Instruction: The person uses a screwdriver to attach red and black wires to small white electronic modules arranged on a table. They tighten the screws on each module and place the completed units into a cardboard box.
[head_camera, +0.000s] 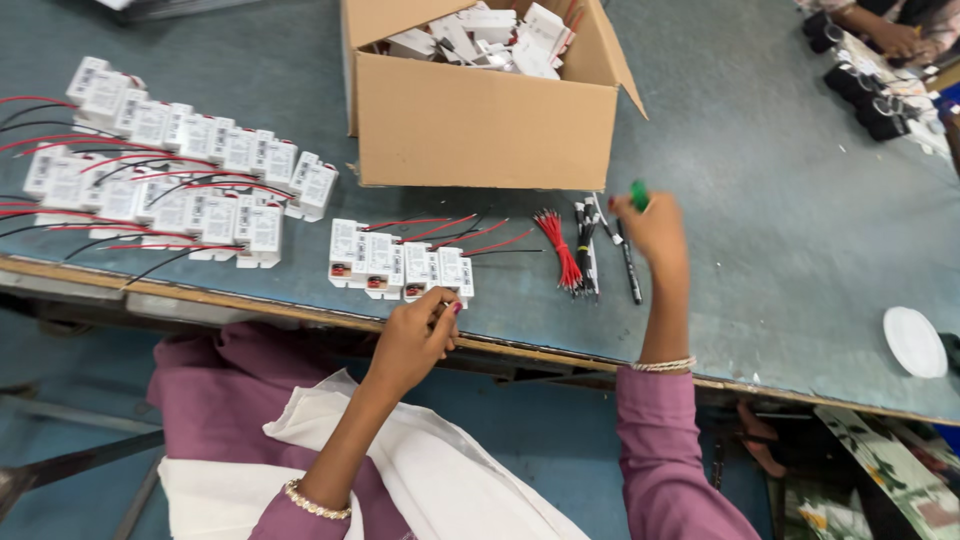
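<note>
White modules, red wires

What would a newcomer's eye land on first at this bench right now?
Probably the open cardboard box at the top centre, heaped with small white modules. Next, the rows of white modules with red and black wires spread across the left of the grey-green table. Then the two hands: the left hand touches a short row of modules at the near edge, the right hand grips something green beside loose wire bundles.
</note>
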